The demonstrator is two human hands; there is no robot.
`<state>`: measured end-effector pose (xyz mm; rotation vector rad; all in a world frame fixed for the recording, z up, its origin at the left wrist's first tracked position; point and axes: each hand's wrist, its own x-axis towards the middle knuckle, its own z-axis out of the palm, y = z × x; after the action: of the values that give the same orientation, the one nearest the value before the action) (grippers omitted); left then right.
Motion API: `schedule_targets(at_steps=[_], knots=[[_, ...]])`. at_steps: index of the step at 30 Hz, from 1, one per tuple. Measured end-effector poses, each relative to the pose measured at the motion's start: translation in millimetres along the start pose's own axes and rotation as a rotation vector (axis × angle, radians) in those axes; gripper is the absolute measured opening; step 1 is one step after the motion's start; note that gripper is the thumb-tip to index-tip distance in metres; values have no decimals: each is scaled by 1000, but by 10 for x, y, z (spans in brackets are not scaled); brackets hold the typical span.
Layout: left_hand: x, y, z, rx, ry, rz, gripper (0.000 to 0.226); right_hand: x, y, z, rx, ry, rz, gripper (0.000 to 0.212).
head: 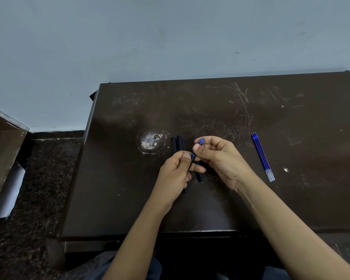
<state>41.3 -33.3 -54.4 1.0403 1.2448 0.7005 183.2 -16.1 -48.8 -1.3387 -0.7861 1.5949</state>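
Over the middle of a dark brown table (281, 195), my left hand (175, 176) grips a black pen barrel (191, 163) that points up and to the right. My right hand (218, 156) pinches a small blue pen tip piece (201, 141) between thumb and forefinger, just above the barrel's open end. Other black pens (177, 143) lie on the table behind and under my hands, partly hidden. Three blue refills (262, 156) lie side by side to the right of my right hand.
A round worn pale patch (151, 141) marks the table left of the pens. A grey wall rises behind the table. A brown box (4, 150) with a white sheet stands on the dark speckled floor at the left.
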Motion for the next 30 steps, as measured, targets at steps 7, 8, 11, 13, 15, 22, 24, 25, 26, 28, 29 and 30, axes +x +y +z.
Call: schedule_targets(at_steps=[7, 8, 11, 13, 15, 22, 24, 25, 26, 28, 29, 30], knots=[[-6, -6, -17, 3, 4, 1, 27, -9, -48, 9, 177, -76, 86, 31], [-3, -8, -16, 8, 3, 0, 27, -14, -32, 20, 134, -66, 83, 29], [4, -12, -14, 25, 1, -2, 25, -14, -16, 31, 94, -15, 75, 25], [5, -15, -21, 31, 6, 2, 25, -6, -36, 19, 174, -16, 73, 27], [4, -16, -35, 36, 5, 7, 25, -1, -55, 9, 213, -11, 55, 30], [17, -16, -61, 81, -5, -4, 29, 49, -68, -49, 362, 140, -6, 28], [18, -20, -73, 77, 10, -9, 30, 62, -72, -79, 423, 234, -44, 26], [19, -24, -79, 69, 27, -11, 30, 67, -60, -87, 411, 285, -67, 25], [20, -28, -86, 58, 51, -14, 30, 70, -40, -91, 339, 332, -90, 25], [28, -33, -97, 37, 106, -17, 30, 76, 24, -96, -50, 408, -130, 27], [30, -34, -97, 27, 126, -19, 29, 77, 63, -99, -315, 413, -150, 29], [31, -35, -93, 20, 138, -22, 29, 78, 101, -92, -546, 388, -176, 32]])
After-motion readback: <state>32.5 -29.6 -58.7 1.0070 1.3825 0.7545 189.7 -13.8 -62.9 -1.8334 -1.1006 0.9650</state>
